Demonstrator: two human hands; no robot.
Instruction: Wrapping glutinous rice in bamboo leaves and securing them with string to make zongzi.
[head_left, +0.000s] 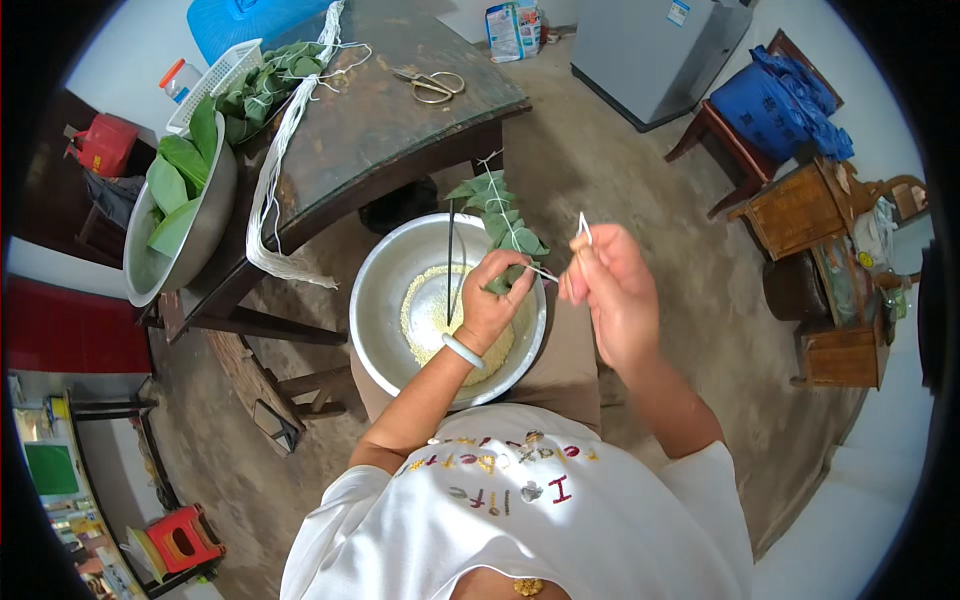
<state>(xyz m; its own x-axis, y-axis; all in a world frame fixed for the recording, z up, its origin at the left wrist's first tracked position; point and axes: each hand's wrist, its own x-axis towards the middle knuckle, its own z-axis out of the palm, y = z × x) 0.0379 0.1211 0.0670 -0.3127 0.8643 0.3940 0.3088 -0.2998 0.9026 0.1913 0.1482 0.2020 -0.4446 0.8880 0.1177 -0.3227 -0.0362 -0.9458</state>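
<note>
My left hand (491, 296) grips a folded green leaf bundle (506, 279) over the right side of a metal basin (373, 307) on my lap. White string (541, 274) runs from the bundle to my right hand (611, 285), whose fingers pinch it, with a loop sticking up above them. Beyond my left hand, more green leaves (495, 206) with white string lie along the basin's far rim. Pale grains (420, 330) cover part of the basin's floor, and a thin dark stick (450, 262) stands in it, tilted against the far rim.
On the dark table (390, 142) lie scissors (430, 85), a hank of white string (270, 187), tied leaf bundles (259, 90) and a white plastic basket (217, 86). A metal bowl of large leaves (217, 195) sits at its left edge. A wooden bench (240, 375) stands at the lower left.
</note>
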